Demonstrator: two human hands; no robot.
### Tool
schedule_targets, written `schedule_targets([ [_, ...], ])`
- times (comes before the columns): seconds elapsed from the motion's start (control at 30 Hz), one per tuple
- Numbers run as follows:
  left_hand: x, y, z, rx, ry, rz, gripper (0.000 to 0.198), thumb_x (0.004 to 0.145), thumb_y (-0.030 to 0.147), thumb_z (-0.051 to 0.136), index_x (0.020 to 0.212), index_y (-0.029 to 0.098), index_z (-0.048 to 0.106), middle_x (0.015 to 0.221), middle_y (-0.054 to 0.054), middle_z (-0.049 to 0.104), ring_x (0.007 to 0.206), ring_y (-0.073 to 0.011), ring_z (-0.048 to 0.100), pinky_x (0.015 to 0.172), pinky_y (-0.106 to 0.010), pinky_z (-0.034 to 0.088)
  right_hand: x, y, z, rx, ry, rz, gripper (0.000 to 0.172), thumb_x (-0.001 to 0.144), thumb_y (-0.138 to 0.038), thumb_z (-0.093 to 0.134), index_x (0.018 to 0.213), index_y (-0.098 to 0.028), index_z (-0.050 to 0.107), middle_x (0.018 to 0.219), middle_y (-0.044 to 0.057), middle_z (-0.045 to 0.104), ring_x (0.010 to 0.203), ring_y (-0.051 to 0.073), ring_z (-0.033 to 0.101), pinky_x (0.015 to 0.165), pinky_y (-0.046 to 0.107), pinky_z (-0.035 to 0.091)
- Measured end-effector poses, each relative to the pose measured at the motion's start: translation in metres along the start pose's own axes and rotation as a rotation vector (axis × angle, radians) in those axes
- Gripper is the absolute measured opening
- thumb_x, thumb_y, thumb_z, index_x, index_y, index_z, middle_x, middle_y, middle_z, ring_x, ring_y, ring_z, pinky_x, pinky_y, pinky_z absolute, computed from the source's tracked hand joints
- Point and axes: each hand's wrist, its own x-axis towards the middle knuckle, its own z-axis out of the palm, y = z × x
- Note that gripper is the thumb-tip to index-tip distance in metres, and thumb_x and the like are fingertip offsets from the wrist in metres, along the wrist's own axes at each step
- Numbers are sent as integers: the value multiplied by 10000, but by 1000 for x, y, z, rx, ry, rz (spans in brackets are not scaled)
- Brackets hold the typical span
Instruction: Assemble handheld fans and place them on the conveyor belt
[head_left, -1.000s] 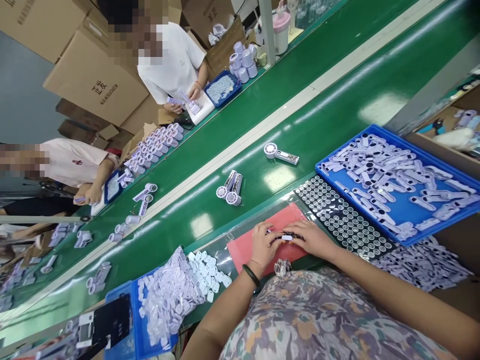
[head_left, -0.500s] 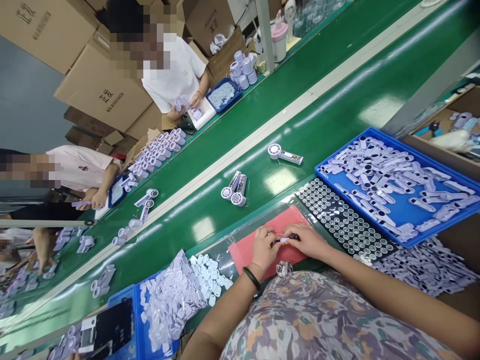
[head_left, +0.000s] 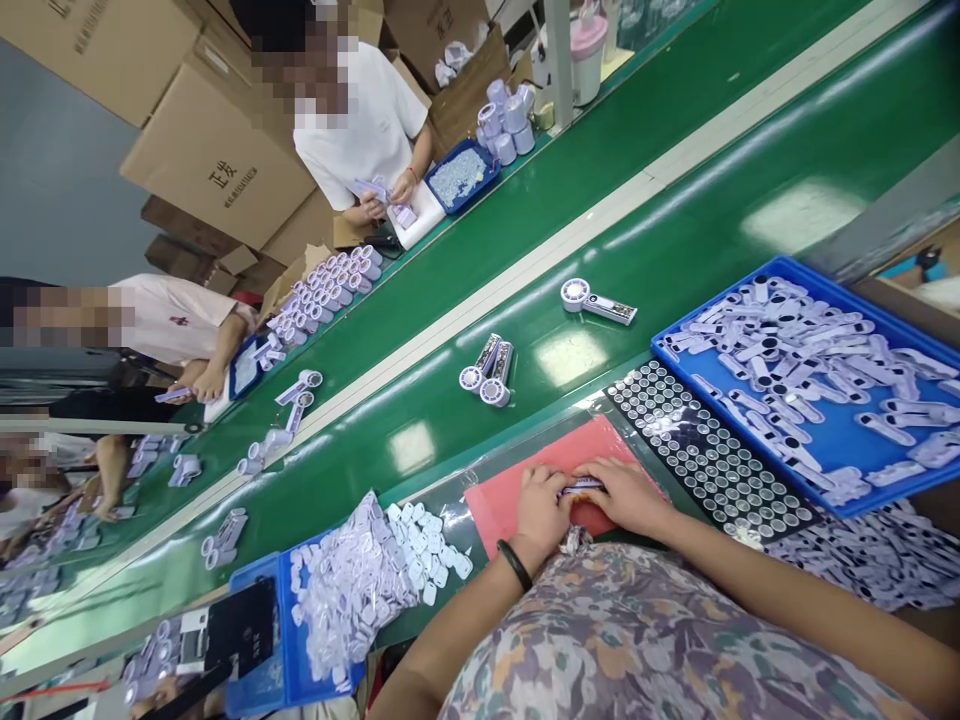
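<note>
My left hand [head_left: 540,512] and my right hand [head_left: 626,495] meet over a pink mat [head_left: 510,510], both gripping a small lilac plastic part [head_left: 581,486] with a dark stripe. My fingers hide most of it. A black sheet of round clear discs [head_left: 705,450] lies just beyond my right hand. Further up, on the green conveyor belt [head_left: 750,240], lie several assembled lilac handheld fans [head_left: 598,300]. A black band circles my left wrist.
A blue tray of lilac handle parts [head_left: 720,298] stands at upper right, and another blue tray of bagged pale parts [head_left: 285,610] stands at lower left. Beyond the belt, a person in white [head_left: 360,130] and a person in pink [head_left: 176,320] handle parts. Cardboard boxes [head_left: 217,170] are stacked behind them.
The whole view has shifted slightly right as my head moved. My hands have closed in around the lilac part, which stays held between them above the mat.
</note>
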Motion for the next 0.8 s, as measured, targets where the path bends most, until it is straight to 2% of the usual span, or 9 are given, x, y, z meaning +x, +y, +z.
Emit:
schedule_targets([
  [0.1,2,-6,-11,124,-63,103,361,795,112,633,1131,244,645,1187,-67,558,1134,-244,457,1000,-411,461,-6,3,-10,71,64,-48,272,891,-271,541,1142,-223,632,1167,66,645,1101,241,561,971,402,424],
  [0.2,35,-8,-36,250,-105,309,382,775,30,567,1092,231,637,1244,-89,498,1191,-247,430,1011,-419,463,-11,17,-45,47,265,-28,287,930,-306,496,1172,-212,619,1179,82,625,1112,237,553,975,385,437],
  [0.3,108,-2,-69,336,-29,487,317,806,47,539,1035,231,659,1300,-101,455,1282,-274,362,1062,-475,423,-13,45,-98,-125,548,122,285,968,-343,433,1115,-208,637,1087,83,642,1033,248,575,904,389,466],
  [0.4,199,9,-94,380,68,471,293,832,74,529,1028,225,684,1302,-114,452,1261,-276,396,1074,-483,418,-10,79,-146,-370,712,332,283,958,-330,443,1075,-188,657,1023,98,644,959,265,583,822,383,473],
  [0.5,273,18,-103,428,86,396,297,842,71,526,1030,207,711,1338,-118,455,1307,-293,382,1116,-481,384,5,102,-171,-591,689,442,288,956,-324,465,1092,-164,662,1008,120,636,931,276,570,793,375,451],
  [0.57,299,21,-103,451,45,381,337,839,60,531,1077,219,710,1404,-100,434,1361,-298,349,1154,-476,343,17,108,-176,-718,605,458,284,959,-329,474,1075,-153,665,1006,136,629,926,291,560,772,383,431],
  [0.67,289,14,-99,451,67,366,401,863,94,532,1206,263,653,1468,-69,410,1409,-273,314,1183,-462,309,30,110,-176,-851,484,440,259,964,-298,458,973,-146,668,990,155,619,925,319,552,737,404,402],
  [0.73,255,2,-95,446,222,268,389,892,202,550,1275,252,596,1463,-82,426,1431,-276,277,1191,-480,293,30,110,-175,-874,475,407,264,968,-274,432,920,-148,658,996,160,619,912,324,554,731,418,391],
  [0.8,211,-12,-88,452,389,88,447,868,344,614,1292,212,569,1450,-118,436,1447,-320,228,1190,-527,273,26,107,-173,-825,534,365,282,975,-290,408,910,-155,646,1020,157,625,903,320,563,733,425,391],
])
